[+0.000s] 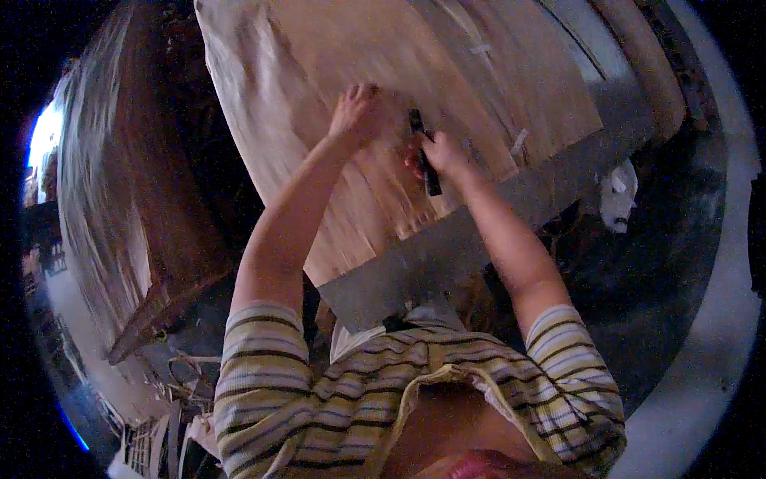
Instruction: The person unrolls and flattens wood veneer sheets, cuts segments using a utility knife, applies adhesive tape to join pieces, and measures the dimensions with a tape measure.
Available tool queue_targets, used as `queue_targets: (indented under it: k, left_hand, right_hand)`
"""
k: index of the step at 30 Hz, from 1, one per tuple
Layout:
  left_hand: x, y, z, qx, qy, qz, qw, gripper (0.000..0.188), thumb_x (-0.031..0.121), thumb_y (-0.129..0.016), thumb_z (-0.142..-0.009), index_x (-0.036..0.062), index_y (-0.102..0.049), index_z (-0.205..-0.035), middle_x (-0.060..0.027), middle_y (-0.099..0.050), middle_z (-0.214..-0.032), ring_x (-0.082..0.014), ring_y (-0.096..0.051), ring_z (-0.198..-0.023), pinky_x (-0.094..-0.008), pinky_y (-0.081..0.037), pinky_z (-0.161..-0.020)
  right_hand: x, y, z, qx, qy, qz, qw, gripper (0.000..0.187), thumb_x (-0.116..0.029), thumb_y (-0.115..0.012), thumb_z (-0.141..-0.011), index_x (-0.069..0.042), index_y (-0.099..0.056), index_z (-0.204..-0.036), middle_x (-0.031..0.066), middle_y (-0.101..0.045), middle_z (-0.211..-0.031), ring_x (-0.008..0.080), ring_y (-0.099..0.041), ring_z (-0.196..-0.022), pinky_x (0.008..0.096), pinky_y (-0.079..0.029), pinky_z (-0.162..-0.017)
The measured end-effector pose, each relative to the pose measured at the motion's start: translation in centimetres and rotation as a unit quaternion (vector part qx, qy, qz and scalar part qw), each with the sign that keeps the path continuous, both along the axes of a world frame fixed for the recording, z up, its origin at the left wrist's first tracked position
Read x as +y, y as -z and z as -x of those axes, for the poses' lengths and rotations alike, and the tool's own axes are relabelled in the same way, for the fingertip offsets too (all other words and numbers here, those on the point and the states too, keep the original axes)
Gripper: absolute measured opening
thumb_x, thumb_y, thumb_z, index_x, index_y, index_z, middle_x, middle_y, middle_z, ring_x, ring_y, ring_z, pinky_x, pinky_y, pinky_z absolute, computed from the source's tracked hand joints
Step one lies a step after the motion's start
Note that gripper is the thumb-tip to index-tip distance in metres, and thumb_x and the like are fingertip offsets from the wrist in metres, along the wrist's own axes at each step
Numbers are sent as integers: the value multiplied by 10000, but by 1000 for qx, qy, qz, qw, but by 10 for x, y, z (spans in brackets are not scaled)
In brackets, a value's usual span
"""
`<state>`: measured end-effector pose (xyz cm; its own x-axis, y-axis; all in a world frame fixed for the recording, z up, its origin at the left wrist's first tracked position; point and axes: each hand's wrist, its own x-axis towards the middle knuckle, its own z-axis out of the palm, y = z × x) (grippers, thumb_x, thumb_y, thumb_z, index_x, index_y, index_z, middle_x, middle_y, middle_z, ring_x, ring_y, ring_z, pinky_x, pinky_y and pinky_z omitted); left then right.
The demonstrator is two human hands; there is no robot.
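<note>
My left hand (357, 113) lies on a thin tan sheet (351, 48), which looks like wood veneer, its fingers stretched out and a little blurred. Just right of it, my right hand (437, 156) is closed round a slim black bar-shaped hand tool (428, 172). That tool slants over the sheet, one end beyond the hand and the other toward my body. Its exact kind cannot be made out. Long seams run through the sheet, and small pale strips, like tape (519, 142), sit on its right part.
The sheet rests on a grey table (383, 279) whose near edge faces my body. More long brown sheets (120, 199) are stacked to the left across a dark gap. A white crumpled thing (618, 195) is right of the table. Scraps (187, 379) are at the lower left.
</note>
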<state>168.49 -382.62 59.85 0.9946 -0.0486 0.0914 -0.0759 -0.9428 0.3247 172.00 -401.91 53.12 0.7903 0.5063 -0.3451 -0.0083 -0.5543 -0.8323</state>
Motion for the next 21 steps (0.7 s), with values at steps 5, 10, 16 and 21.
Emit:
queue_targets:
  k: [5, 10, 16, 21]
  left_hand:
    - [60, 10, -12, -221, -53, -37, 973, 325, 173, -476, -750, 92, -496, -1064, -79, -445, -1146, -241, -354, -1117, -357, -239, -955]
    - [52, -5, -35, -220, -64, 46, 972, 323, 130, -450, -746, 94, -490, -1064, -75, -451, -1158, -225, -358, -1124, -344, -238, -959]
    - [31, -40, -52, -175, -42, 45, 983, 371, 74, -446, -711, 78, -461, -1081, -69, -443, -1177, -217, -338, -1156, -344, -220, -976]
    - [33, -52, -82, -168, -28, -2, 985, 389, 65, -475, -691, 71, -461, -1079, -41, -407, -1216, -199, -301, -1185, -342, -196, -992]
  right_hand:
    - [23, -46, 19, -52, 8, 63, 997, 275, -225, -383, -862, 23, -481, -793, 131, -577, -654, 208, -552, -514, 320, -423, -465]
    - [70, -102, -8, -270, -45, 151, 950, 251, -203, -406, -834, 36, -482, -835, 233, -550, -821, 355, -554, -731, 412, -433, -634]
    - [122, -168, -26, -208, -12, 307, 929, 259, -170, -373, -827, 32, -472, -955, 231, -509, -1018, 356, -495, -954, 418, -397, -811]
    - [60, -155, 5, -84, 114, 101, 985, 336, -222, -307, -859, 10, -438, -1063, 207, -491, -1074, 349, -479, -986, 410, -377, -852]
